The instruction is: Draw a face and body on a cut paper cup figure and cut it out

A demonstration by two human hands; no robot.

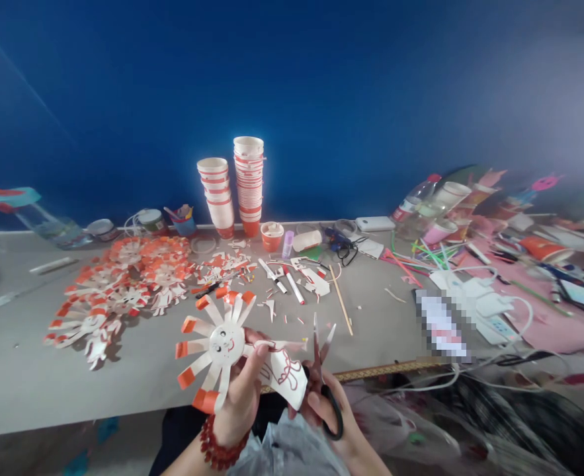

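My left hand (pixel 245 383), with a red bead bracelet on its wrist, pinches a paper-cup figure (pixel 229 344). The figure has a round smiling face with white strips and orange tips fanned around it. A white paper piece (pixel 284 373) with a red-brown outline drawn on it extends to the right of my thumb. Black-handled scissors (pixel 324 370) are in my right hand (pixel 329 400), fingers closed round the handles. Their blades are spread and point up and away from me, just right of the drawn piece. Some fingers of my right hand are hidden behind the paper and handles.
Finished-looking cup figures (pixel 127 271) lie heaped at the left. Two tall paper-cup stacks (pixel 249 185) stand by the blue wall. Paper scraps, markers (pixel 293 285) and a wooden stick (pixel 340 301) lie mid-table. Rightward are a phone (pixel 440 324), a power strip (pixel 490 317), cables and bottles (pixel 415 198).
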